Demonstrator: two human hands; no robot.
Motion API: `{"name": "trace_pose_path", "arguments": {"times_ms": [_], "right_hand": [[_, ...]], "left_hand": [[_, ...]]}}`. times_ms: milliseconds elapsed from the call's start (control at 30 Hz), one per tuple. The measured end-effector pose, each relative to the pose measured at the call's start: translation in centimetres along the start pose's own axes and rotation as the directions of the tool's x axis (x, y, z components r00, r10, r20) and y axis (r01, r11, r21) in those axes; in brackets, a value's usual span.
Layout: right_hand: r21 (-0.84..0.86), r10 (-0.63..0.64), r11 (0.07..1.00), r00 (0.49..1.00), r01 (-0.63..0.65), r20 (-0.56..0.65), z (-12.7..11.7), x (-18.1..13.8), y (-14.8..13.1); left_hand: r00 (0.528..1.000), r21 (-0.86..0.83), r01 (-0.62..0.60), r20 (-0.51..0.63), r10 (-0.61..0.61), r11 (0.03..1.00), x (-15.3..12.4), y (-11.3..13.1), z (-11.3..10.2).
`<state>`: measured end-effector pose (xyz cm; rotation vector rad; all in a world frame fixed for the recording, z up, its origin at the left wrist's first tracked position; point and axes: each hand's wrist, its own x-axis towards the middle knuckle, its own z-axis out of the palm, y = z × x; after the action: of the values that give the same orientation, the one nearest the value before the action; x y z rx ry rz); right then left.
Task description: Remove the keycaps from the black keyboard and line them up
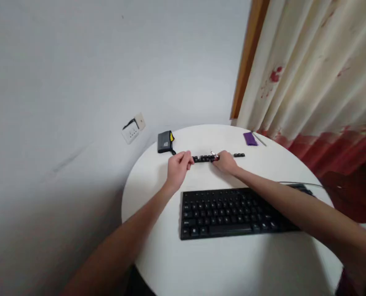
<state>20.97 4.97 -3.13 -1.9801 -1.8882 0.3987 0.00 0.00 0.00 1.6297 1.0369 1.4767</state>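
Small black keycaps are lined up on the round white table beyond the keyboard. At the left end of the row is my left hand, its fingers curled closed. Whatever it may hold is hidden. My right hand is pinched around a small shiny metal tool over the keycaps, hiding part of the row. A few more keycaps show to the right of this hand. The black keyboard lies nearer to me, partly covered by my right forearm.
A dark grey pouch with a yellow patch sits at the back left. Back right are a purple cloth and a thin pale stick. A cable runs behind the keyboard. Wall and curtain border the table.
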Motion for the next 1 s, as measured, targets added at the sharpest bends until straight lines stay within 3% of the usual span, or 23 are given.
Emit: {"name": "trace_pose_path", "arguments": {"times_ms": [1000], "right_hand": [[0.024, 0.017, 1.0, 1.0, -0.016, -0.02, 0.73, 0.46, -0.24]], "left_hand": [[1.0, -0.003, -0.009, 0.014, 0.009, 1.0, -0.08, -0.13, 0.03]]}}
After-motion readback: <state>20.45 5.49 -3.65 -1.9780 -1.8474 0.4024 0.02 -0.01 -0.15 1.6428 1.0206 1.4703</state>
